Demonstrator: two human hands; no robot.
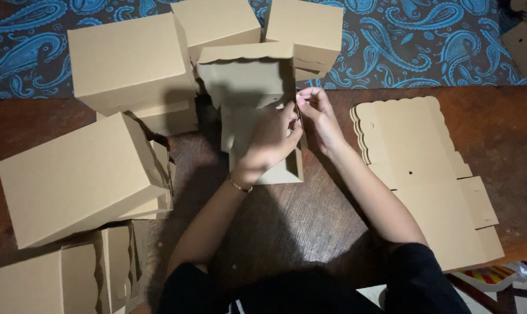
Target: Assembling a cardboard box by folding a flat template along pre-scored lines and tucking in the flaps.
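Observation:
A half-folded brown cardboard box stands in the middle of the wooden table, its scalloped lid flap raised at the back. My left hand reaches inside and pinches the box's right side wall. My right hand pinches the same wall from outside, at its upper corner. Both hands meet at that edge. A thin bracelet circles my left wrist.
Several finished brown boxes are stacked at the left and at the back. A pile of flat scalloped box blanks lies to the right. A blue paisley cloth covers the floor beyond the table.

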